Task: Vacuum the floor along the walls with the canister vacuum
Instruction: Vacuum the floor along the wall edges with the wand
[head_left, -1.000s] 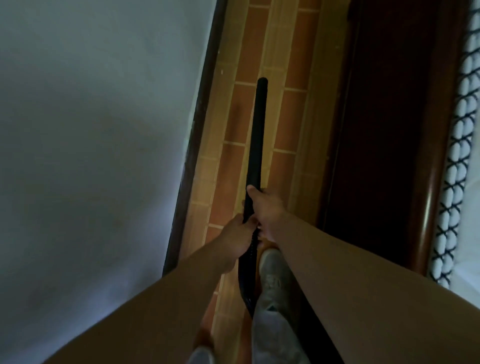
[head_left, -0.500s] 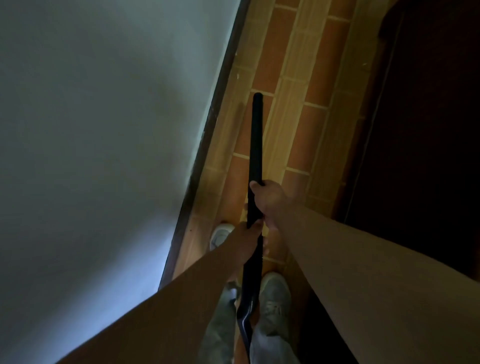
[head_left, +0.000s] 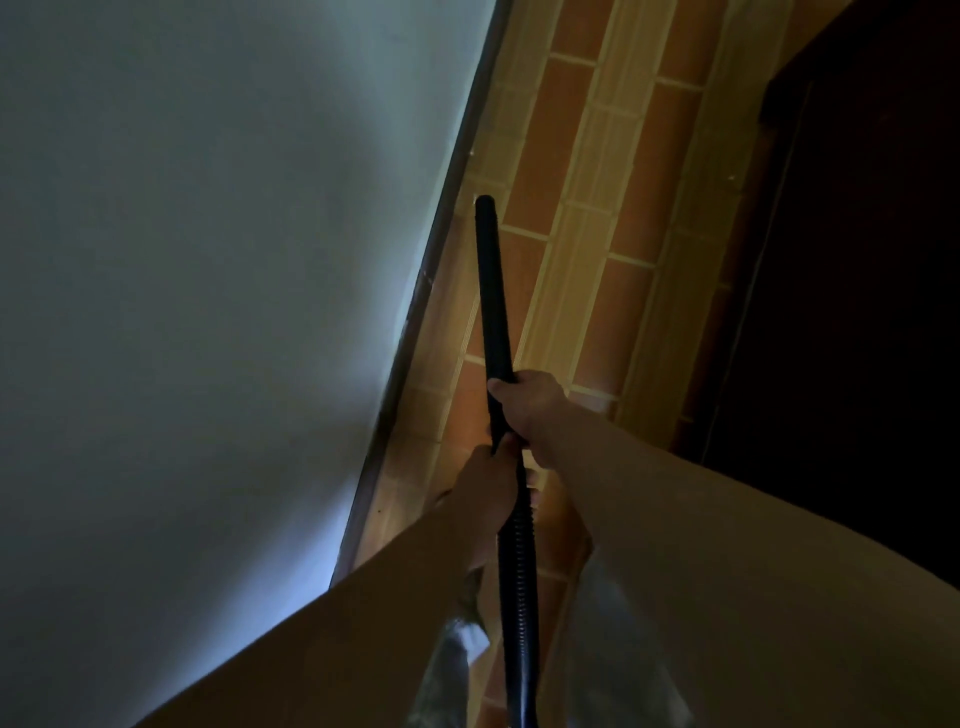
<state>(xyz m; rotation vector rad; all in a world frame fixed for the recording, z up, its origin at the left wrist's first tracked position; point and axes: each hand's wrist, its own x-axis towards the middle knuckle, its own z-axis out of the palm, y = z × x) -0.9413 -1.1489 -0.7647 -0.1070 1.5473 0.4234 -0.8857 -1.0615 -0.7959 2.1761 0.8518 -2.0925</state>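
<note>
Narrow floor strip between wall and dark furniture.

Hose cut off at bottom edge, canister out of frame. Feet mostly hidden behind forearms. Dark furniture on right too dim to identify.

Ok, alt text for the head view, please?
Both hands grip a black wand, right hand ahead of left hand, its tip on tiled floor beside the baseboard of a white wall.

both hands gripping wand | tip near baseboard
</note>
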